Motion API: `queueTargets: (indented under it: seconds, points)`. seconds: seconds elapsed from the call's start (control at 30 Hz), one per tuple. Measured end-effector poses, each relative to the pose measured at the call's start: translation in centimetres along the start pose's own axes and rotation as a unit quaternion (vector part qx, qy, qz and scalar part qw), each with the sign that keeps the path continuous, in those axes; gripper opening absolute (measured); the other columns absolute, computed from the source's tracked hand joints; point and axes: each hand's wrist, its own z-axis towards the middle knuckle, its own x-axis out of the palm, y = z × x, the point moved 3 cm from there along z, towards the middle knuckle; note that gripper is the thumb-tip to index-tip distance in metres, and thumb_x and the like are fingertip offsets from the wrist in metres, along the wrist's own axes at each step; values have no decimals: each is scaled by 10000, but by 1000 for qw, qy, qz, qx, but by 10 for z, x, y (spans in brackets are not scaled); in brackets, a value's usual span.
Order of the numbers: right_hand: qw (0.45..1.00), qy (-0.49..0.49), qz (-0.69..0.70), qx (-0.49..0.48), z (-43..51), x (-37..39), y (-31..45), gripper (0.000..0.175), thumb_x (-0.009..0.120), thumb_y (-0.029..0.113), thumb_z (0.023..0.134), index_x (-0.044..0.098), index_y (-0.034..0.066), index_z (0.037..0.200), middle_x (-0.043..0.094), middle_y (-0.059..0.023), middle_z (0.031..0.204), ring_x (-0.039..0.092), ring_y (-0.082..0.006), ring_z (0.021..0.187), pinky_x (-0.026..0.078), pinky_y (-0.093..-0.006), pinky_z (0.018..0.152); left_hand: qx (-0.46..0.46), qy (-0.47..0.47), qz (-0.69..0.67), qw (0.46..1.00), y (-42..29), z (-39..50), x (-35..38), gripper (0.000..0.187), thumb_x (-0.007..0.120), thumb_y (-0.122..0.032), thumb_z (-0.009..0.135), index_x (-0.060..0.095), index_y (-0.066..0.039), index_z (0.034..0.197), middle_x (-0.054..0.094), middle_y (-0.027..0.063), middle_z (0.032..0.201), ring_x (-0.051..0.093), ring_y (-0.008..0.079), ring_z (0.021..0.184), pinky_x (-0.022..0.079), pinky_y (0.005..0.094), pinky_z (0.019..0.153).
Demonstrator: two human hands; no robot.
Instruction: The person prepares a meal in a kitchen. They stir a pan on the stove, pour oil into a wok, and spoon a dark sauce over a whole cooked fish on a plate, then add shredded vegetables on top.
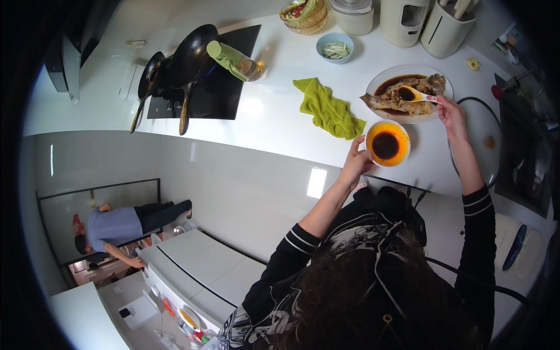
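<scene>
My left hand [359,161] holds a small white bowl [388,143] of dark sauce by its left side, with orange oil around its inner wall. Between the fingers of my right hand [453,116] is the handle of a ceramic spoon [413,94], its bowl filled with dark liquid. The spoon is over a cooked whole fish [396,97], which lies in brown sauce on a clear oval plate [376,78]. A crumpled green cloth [326,109] lies on the counter left of the plate.
A glass lid [474,144] lies beside the sink [525,153] at right. Pans [190,57] and an oil bottle [236,63] stand on the black cooktop [214,103]. A blue bowl [335,48] of shredded greens is behind the cloth. Another person [118,225] stands at far left.
</scene>
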Motion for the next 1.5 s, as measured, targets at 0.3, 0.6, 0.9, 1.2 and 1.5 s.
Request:
queueTargets:
  seconds: [0.3, 0.6, 0.9, 1.2, 1.5]
  points:
    - [992, -90, -36, -81, 11, -34, 20, 190, 649, 165, 880, 660, 42, 1025, 632, 13, 820, 555, -44, 685, 449, -167, 650, 6, 5, 0, 1000, 10, 6, 8, 570, 504, -16, 783, 303, -142, 1302, 605, 88, 989, 633, 193, 816, 540, 313, 713]
    - [988, -95, -71, -100, 3, -12, 30, 196, 676, 179, 851, 657, 14, 956, 632, -23, 740, 558, -77, 575, 420, -195, 540, -15, -3, 55, 998, 7, 1, 25, 496, 451, -51, 863, 292, -108, 1329, 583, 82, 962, 618, 182, 846, 538, 329, 766]
    - [997, -35, -40, -56, -3, 38, -4, 176, 668, 205, 859, 655, 31, 878, 629, -12, 695, 577, -68, 578, 424, -191, 527, -8, 0, 77, 997, 13, 9, 26, 549, 441, -61, 878, 222, -59, 1382, 615, 132, 1045, 643, 234, 920, 534, 346, 797]
    - [965, -155, -98, -190, 5, -20, 37, 163, 622, 155, 891, 662, 3, 932, 625, -20, 698, 565, -84, 576, 441, -212, 545, -9, -1, 72, 997, 12, 10, 29, 598, 471, -39, 803, 255, -38, 1361, 579, 176, 1102, 629, 265, 929, 532, 365, 790]
    - [773, -112, -406, -474, -25, -15, 62, 116, 601, 97, 887, 644, 45, 982, 640, -86, 857, 604, -175, 612, 485, -274, 578, -14, 5, 79, 997, 8, 13, 31, 579, 478, -30, 811, 261, -46, 1347, 590, 177, 1086, 640, 262, 923, 543, 363, 789]
